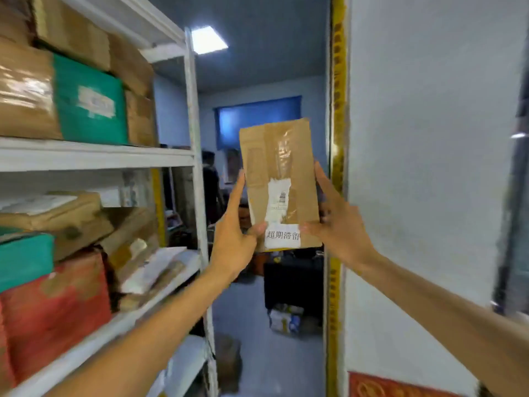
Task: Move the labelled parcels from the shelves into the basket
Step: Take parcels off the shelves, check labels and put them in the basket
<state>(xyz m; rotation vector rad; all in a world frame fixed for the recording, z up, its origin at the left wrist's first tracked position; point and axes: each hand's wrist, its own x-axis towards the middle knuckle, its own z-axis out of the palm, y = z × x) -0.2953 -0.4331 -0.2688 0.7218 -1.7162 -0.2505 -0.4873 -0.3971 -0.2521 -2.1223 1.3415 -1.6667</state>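
While left hand [232, 233] and right hand [337, 227] pinch its lower end, parcel [280, 173] stands upright between their fingers [239, 190].

Head-worn view, forward beside shelves [97, 154]

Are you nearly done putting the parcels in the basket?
Not nearly. Done: one brown parcel with a white label is off the shelves. In hand: the left hand and right hand hold it up. Left: it must go in the basket, which is out of view, and other parcels sit on the shelves.
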